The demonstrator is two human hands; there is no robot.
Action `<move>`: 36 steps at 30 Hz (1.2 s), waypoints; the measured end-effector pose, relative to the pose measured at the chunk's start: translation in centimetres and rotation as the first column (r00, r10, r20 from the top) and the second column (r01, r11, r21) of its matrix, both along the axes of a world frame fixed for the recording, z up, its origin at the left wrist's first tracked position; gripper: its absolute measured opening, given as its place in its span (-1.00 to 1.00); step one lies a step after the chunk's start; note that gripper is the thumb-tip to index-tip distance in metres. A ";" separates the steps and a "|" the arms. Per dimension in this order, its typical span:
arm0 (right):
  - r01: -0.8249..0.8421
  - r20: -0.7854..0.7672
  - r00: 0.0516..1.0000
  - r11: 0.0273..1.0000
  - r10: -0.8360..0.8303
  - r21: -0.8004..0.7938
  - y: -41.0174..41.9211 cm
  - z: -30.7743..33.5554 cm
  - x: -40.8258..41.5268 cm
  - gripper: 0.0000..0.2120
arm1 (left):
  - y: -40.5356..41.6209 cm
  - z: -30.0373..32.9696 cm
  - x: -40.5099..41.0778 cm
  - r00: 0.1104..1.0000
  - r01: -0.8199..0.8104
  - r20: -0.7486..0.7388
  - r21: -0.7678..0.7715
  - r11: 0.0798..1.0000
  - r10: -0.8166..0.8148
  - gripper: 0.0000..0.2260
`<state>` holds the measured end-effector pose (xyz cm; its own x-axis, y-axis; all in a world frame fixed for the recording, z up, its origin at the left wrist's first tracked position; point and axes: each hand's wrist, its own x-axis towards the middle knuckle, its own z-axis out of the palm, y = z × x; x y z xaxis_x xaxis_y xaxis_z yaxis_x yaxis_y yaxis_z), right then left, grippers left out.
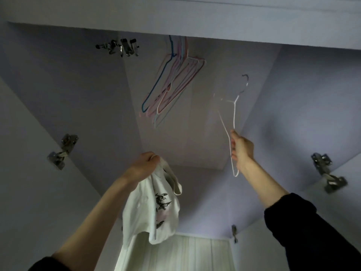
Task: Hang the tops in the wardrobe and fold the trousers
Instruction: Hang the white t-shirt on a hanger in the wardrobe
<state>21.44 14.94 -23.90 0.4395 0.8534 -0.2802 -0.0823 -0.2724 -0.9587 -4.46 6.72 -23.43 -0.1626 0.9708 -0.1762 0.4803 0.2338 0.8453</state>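
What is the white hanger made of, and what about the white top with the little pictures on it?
The white hanger in the right hand looks like thin wire with a smooth white coating; near the hook the coating stops and darker bare metal shows. The white top gripped by the left hand looks like soft matte fabric, probably cotton knit: it droops and wrinkles, with dark printed shapes.

White printed top [152, 208] hanging bunched, white wire hanger [233, 122] raised upright

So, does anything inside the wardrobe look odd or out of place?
Nothing stands out. The coloured hangers hang bunched together, the right hand holds a white hanger, and the left hand holds a white top.
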 end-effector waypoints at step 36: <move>0.011 -0.860 0.367 0.923 0.355 0.385 -2.8 0.7 3.2 -0.58 | 1.2 -0.3 2.2 0.971 0.008 0.241 -0.094 0.996 0.015 -0.75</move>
<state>24.67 12.18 -23.18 -0.0904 0.9856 -0.1427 -0.9248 -0.1362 -0.3553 -2.29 7.95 -23.71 -0.1073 0.9478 -0.3004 0.2645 0.3185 0.9103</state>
